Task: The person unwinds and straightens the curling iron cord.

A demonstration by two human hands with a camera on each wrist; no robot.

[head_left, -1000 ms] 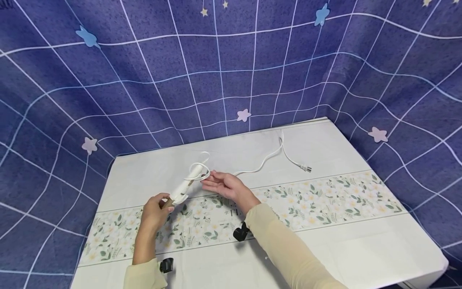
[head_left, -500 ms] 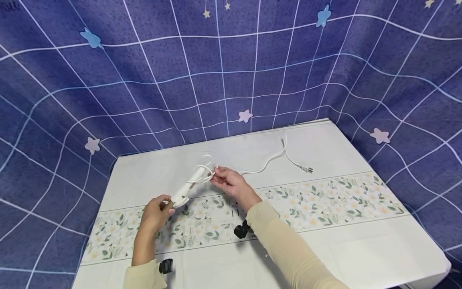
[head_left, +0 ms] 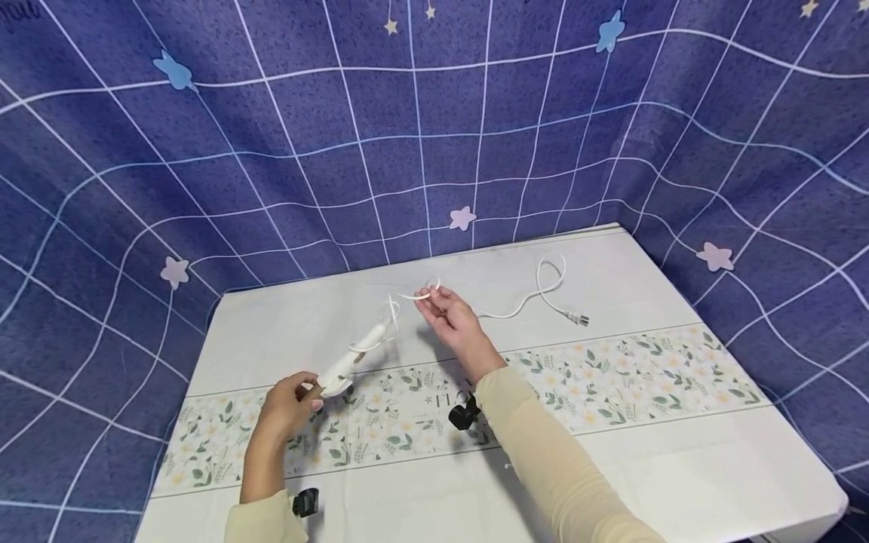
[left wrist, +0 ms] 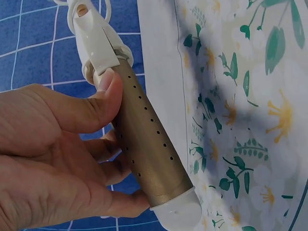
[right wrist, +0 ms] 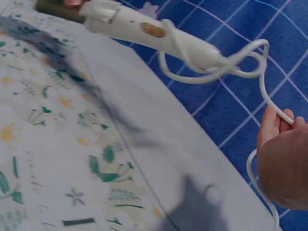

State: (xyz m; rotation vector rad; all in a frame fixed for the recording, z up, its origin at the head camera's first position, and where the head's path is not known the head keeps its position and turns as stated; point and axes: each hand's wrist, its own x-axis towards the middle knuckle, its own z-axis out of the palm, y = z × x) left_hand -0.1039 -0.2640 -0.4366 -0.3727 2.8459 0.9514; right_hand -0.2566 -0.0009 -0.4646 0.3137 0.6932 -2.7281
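Though head view hides them, left-wrist view shows barrel holes [left wrist: 152, 120]

A white table [head_left: 686, 483] is showing a floral band [head_left: 652, 369] in white, yellow and green, running across its middle from left to right, with some dark printed marks [right wrist: 78, 222] standing out on it. On the far right part, a white cord [head_left: 504, 317] is lying in a loose loop, and its plug [head_left: 578, 319] is resting just beyond the band's far edge, pointing right.
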